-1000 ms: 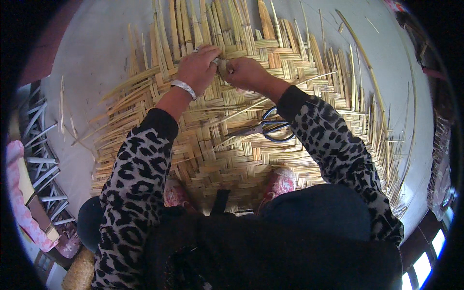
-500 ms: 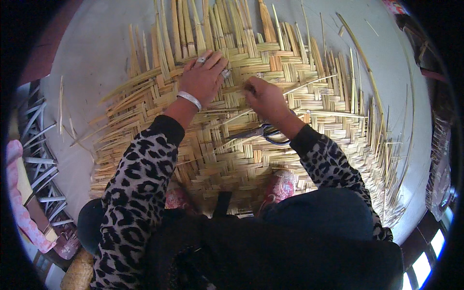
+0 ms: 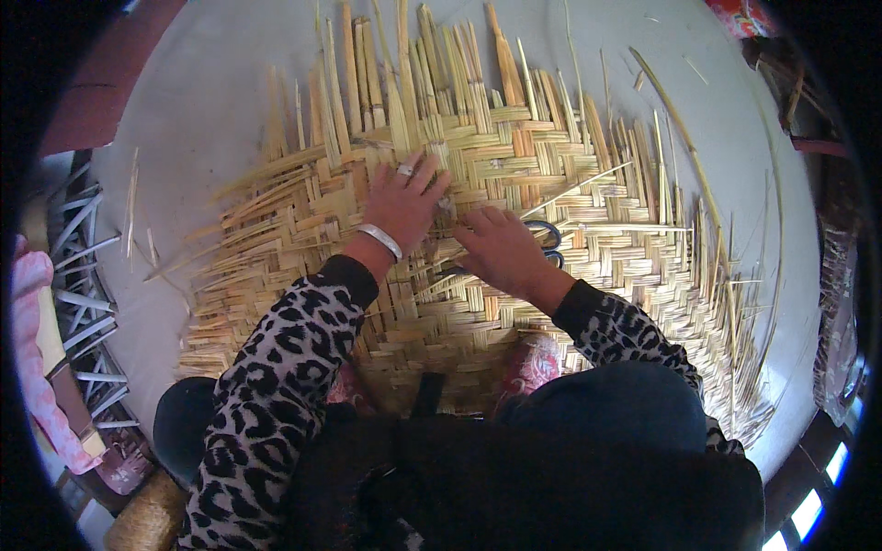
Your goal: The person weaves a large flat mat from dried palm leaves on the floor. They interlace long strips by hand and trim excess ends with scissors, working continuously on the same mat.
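A large woven mat of flat, straw-coloured reed strips lies on the floor under both my hands. My left hand rests on its upper middle, fingers stretched forward, a ring and a wide silver bracelet on it. Just to the right and a little nearer, my right hand lies low over the weave with its fingers apart and slightly bent, holding nothing visible. Dark-handled scissors lie on the mat, partly hidden under that hand. Unwoven strip ends stick out along the far edge.
Loose reeds lie on the grey floor to the right of the mat. At the left stands a rack of pale metal bars beside pink cloth. My patterned red shoes are at the mat's near part.
Both hands have come nearer to me across the mat. My right hand has gone from closed fingers to spread ones and now covers part of the scissors. The view has shifted slightly.
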The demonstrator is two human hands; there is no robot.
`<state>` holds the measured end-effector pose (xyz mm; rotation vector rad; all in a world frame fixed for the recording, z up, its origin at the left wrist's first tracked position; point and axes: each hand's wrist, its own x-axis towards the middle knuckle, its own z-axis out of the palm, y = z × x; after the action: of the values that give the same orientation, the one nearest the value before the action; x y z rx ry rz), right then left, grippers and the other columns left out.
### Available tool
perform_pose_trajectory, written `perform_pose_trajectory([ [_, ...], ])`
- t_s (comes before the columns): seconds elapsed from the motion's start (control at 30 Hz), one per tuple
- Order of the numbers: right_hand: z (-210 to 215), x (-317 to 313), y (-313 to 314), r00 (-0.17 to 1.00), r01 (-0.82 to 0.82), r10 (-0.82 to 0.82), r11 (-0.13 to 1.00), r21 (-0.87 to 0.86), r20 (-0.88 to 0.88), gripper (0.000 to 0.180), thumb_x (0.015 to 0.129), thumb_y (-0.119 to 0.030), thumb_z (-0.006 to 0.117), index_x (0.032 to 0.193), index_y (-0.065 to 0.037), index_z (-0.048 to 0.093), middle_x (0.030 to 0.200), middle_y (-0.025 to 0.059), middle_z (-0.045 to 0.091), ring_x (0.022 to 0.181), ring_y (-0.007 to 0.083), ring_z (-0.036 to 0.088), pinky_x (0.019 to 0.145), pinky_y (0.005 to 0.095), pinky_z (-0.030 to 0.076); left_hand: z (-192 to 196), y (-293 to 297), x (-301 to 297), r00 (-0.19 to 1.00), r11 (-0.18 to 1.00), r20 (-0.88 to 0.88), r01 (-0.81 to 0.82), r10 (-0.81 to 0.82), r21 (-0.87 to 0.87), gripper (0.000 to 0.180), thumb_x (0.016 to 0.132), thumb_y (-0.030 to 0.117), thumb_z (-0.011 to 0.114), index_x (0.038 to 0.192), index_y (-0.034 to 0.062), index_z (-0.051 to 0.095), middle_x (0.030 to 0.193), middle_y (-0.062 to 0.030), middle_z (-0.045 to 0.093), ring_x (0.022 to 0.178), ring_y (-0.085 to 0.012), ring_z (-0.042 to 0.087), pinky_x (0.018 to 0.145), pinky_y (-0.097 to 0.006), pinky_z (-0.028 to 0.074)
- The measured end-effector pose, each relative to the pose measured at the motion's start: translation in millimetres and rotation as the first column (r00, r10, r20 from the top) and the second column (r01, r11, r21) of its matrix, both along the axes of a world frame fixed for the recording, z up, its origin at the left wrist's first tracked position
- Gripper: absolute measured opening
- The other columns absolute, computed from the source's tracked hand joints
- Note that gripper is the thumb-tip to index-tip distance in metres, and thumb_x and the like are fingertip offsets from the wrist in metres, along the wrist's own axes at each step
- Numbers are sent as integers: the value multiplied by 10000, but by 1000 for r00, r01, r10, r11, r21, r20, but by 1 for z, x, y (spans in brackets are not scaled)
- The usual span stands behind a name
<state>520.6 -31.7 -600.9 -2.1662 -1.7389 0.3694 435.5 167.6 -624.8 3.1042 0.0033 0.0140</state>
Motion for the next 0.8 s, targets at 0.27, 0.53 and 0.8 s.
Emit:
perform_pose_trajectory([
  [0.27,-3,6,-11,987,-92,91,996,-1,132,197,803,-184,597,985,-109,618,1038,76,582,1049,274,543,872,418,453,19,-33,-27,991,993,-108,-89,80,-80,400,879,234,581,1265,131,563,1425,-84,468,1204,-288,531,1043,-492,363],
  [0.53,18,5,-18,967,-203,198,979,9,163,132,808,-179,570,924,-118,578,915,66,590,920,256,576,816,401,458,33,-48,-70,986,938,-128,-141,105,-317,237,883,226,567,1068,93,632,1265,-94,570,1079,-313,575,902,-468,458],
  [0.8,36,-13,-74,994,-98,95,994,-55,-52,224,802,-138,578,1025,-119,564,833,77,572,784,299,629,626,448,492,25,-58,-70,976,909,-201,-157,84,-387,278,889,246,576,1099,64,590,1127,-152,610,1040,-348,576,872,-458,474],
])
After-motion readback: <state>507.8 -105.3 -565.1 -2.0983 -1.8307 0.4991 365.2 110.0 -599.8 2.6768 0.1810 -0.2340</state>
